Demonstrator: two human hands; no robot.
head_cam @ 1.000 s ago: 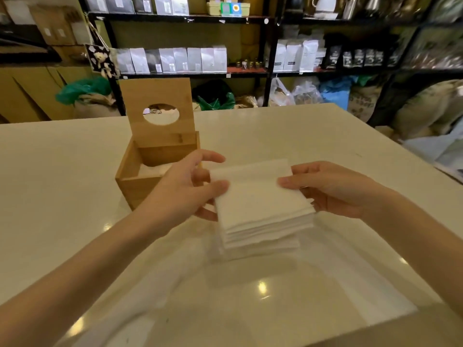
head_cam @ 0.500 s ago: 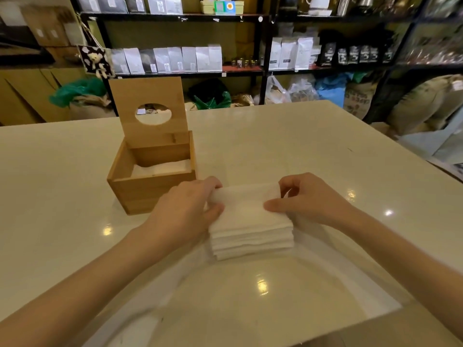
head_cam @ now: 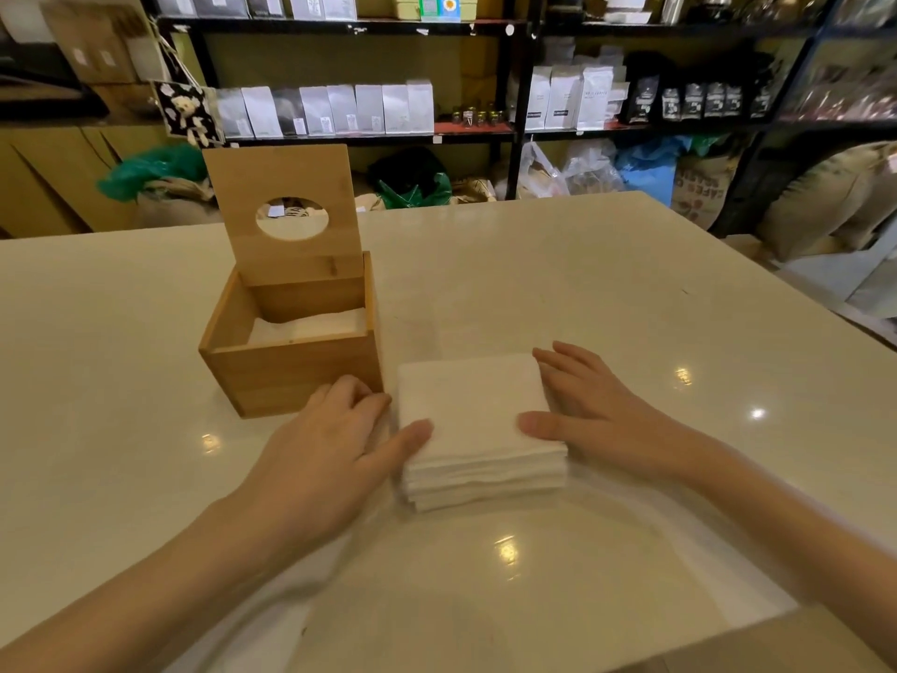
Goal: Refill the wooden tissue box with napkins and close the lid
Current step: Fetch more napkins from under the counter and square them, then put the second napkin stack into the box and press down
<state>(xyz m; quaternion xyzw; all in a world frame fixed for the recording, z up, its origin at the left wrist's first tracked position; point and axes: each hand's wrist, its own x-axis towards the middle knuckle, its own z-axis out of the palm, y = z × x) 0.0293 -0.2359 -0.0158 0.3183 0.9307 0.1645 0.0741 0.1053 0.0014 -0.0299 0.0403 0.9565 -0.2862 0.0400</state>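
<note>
The wooden tissue box [head_cam: 291,376] stands on the table at the left, its lid [head_cam: 281,172] with a round hole hinged upright at the back. A few white napkins [head_cam: 310,325] lie low inside it. Just right of the box a thick napkin stack [head_cam: 473,410] rests on the table. My left hand [head_cam: 320,459] presses its left side with the thumb on the top near corner. My right hand [head_cam: 602,415] presses its right side, thumb on top, fingers stretched along the edge.
The glossy cream table [head_cam: 606,293] stretches wide to the right and back. A clear plastic sheet [head_cam: 534,599] lies under and in front of the stack. Black shelves [head_cam: 340,26] with bags, and sacks on the floor, stand beyond the far edge.
The stack was held in the air a second ago and has come down onto the table beside the box. Both hands have shifted from gripping it to pressing flat against its sides.
</note>
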